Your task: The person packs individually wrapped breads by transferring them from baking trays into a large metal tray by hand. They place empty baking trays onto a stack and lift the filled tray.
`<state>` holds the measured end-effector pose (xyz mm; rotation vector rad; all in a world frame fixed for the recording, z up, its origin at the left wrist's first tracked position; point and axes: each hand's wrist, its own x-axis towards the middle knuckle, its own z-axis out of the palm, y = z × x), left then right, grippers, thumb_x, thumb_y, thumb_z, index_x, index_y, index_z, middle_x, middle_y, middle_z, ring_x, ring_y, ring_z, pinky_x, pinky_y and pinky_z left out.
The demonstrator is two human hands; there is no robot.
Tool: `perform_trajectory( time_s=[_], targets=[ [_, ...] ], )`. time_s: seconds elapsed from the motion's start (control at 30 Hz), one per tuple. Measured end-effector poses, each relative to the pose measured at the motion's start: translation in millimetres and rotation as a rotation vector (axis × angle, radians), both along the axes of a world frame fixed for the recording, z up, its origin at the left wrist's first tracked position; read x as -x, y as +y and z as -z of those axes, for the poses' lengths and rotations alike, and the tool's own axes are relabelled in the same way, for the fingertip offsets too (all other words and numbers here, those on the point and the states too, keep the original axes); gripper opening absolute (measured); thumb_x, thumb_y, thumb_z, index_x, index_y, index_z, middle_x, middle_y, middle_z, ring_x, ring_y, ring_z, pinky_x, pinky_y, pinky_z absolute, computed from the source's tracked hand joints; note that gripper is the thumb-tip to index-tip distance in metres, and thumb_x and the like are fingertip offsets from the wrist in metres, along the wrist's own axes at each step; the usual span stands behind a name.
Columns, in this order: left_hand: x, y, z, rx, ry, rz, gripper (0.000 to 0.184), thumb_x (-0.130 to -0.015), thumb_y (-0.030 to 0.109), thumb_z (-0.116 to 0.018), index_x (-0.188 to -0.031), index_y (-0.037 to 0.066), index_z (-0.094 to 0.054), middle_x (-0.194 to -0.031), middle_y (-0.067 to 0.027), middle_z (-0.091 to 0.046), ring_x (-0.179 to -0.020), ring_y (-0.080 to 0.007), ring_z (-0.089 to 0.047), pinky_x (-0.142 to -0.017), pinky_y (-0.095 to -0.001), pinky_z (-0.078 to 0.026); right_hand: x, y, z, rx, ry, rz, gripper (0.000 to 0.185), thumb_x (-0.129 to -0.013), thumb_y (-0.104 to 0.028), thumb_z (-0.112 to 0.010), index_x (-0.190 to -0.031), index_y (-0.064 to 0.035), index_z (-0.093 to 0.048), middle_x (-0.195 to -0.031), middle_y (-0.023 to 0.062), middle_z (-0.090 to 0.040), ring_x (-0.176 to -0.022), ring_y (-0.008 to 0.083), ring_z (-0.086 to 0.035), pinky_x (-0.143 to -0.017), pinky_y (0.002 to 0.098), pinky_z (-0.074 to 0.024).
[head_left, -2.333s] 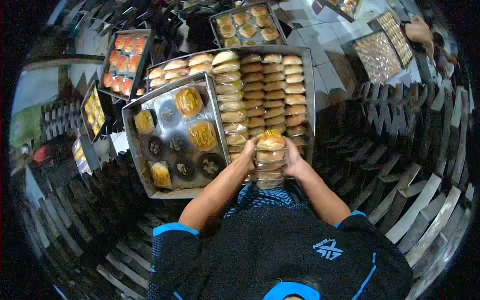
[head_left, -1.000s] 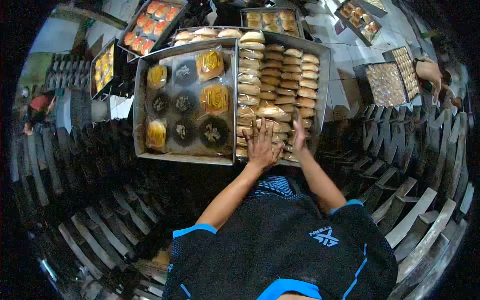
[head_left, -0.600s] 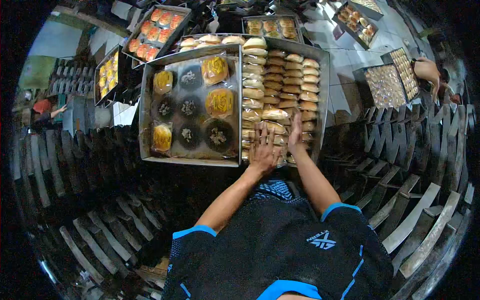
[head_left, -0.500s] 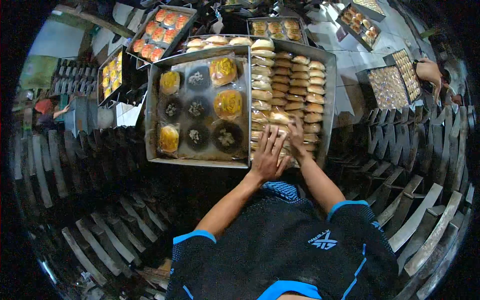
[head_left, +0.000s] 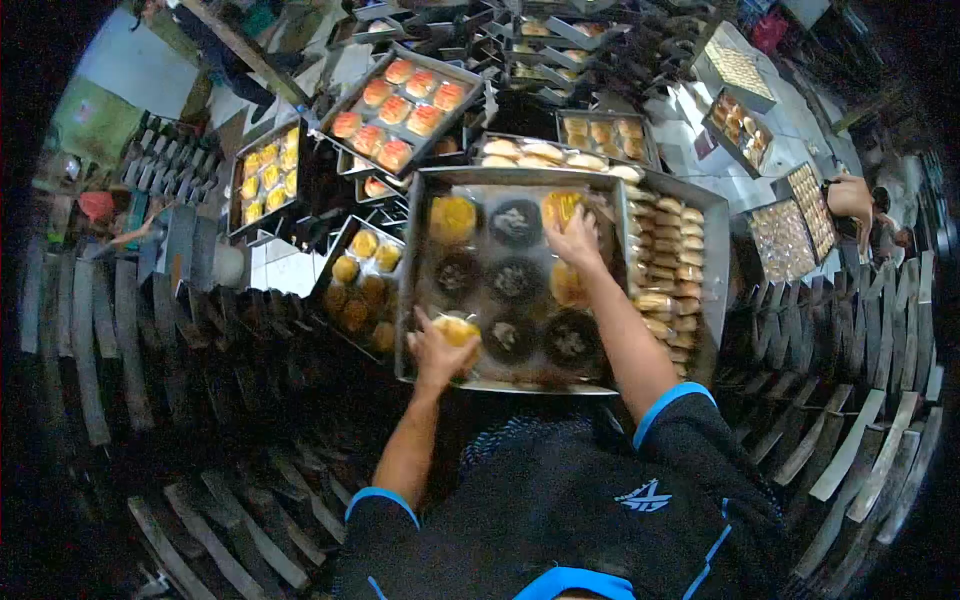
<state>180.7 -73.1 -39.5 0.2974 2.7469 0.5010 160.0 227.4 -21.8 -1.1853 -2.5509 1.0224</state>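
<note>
A metal tray (head_left: 507, 383) with several dark round spots and a few wrapped yellow-topped buns lies in front of me. At its lower left, my left hand (head_left: 440, 352) has its fingers around a bun (head_left: 457, 331). My right hand (head_left: 574, 240) is closed on another bun (head_left: 561, 209) at the upper right of the tray. Below the right wrist lies a third bun (head_left: 567, 284), partly covered. At the upper left rests one more bun (head_left: 452, 219). Rows of wrapped bread (head_left: 662, 260) fill the larger tray (head_left: 712, 270) on the right, partly beneath the first tray.
Trays of red-topped buns (head_left: 395, 154) and yellow buns (head_left: 270, 174) stand at the upper left, another tray of buns (head_left: 357, 284) beside the near tray. Two people, one at far left (head_left: 97, 207) and one at far right (head_left: 853, 198), are in view. Stacked dark slats (head_left: 122, 330) surround my place.
Both hands have left the bread rows for the tray with the dark spots, the left at its lower left, the right at its upper right, each now around a bun. The view has shifted left.
</note>
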Motion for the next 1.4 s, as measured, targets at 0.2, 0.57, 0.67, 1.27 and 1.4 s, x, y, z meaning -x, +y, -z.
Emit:
perform_trajectory(
  time_s=[0.2,0.57,0.67,1.27,1.4],
  targets=[
    [32.4,-16.2,17.6,-0.465,-0.084,0.220,0.068,-0.061,0.042,-0.079,-0.102,0.001,-0.045,-0.093,-0.0164,-0.058,-0.082,-0.0299,-0.058,-0.074,-0.0398,-0.047,-82.6,-24.9,29.1,-0.411,-0.132,0.114,0.089,-0.058,-0.041,-0.076,-0.122,0.0047,-0.035,-0.108,0.0251,-0.053,-0.097,0.0386,-0.053,-0.085,0.0408,-0.0426],
    [95.5,35.5,22.3,-1.324,-0.402,-0.123,0.048,-0.084,0.014,-0.053,-0.124,-0.003,-0.034,-0.110,-0.0105,-0.052,-0.101,-0.0183,-0.051,-0.088,-0.0315,-0.041,-49.0,-74.4,-40.6,1.059,0.399,0.060,0.048,-0.082,-0.030,-0.056,-0.120,-0.0021,-0.047,-0.109,0.0089,-0.056,-0.098,0.0202,-0.055,-0.083,0.0328,-0.0445],
    [136.2,53.3,-6.5,-1.386,-0.503,-0.166,0.045,-0.083,0.015,-0.048,-0.123,-0.001,-0.035,-0.114,-0.0126,-0.048,-0.104,-0.0204,-0.049,-0.090,-0.0330,-0.040,27.4,-103.6,-50.5,1.245,0.422,0.122,0.037,-0.086,-0.025,-0.045,-0.115,-0.0023,-0.048,-0.107,0.0077,-0.055,-0.096,0.0170,-0.053,-0.082,0.0333,-0.0419],
    [114.3,49.0,-38.1,-1.533,-0.943,-0.248,0.061,-0.085,0.021,-0.038,-0.140,0.004,-0.016,-0.128,-0.0134,-0.038,-0.112,-0.0216,-0.046,-0.094,-0.0339,-0.039,14.6,-95.3,-19.0,1.016,0.355,-0.166,0.045,-0.085,-0.022,-0.040,-0.123,0.0010,-0.040,-0.106,0.0114,-0.055,-0.090,0.0157,-0.054,-0.079,0.0273,-0.0439],
    [180.4,64.5,-0.6,-1.627,-0.679,0.067,0.050,-0.090,0.021,-0.031,-0.135,0.002,-0.026,-0.126,-0.0108,-0.044,-0.110,-0.0197,-0.048,-0.091,-0.0321,-0.041,72.2,-106.9,-27.6,0.818,0.472,-0.065,0.036,-0.083,-0.022,-0.042,-0.109,0.0033,-0.044,-0.094,0.0137,-0.054,-0.085,0.0176,-0.053,-0.071,0.0295,-0.0433]
  ],
)
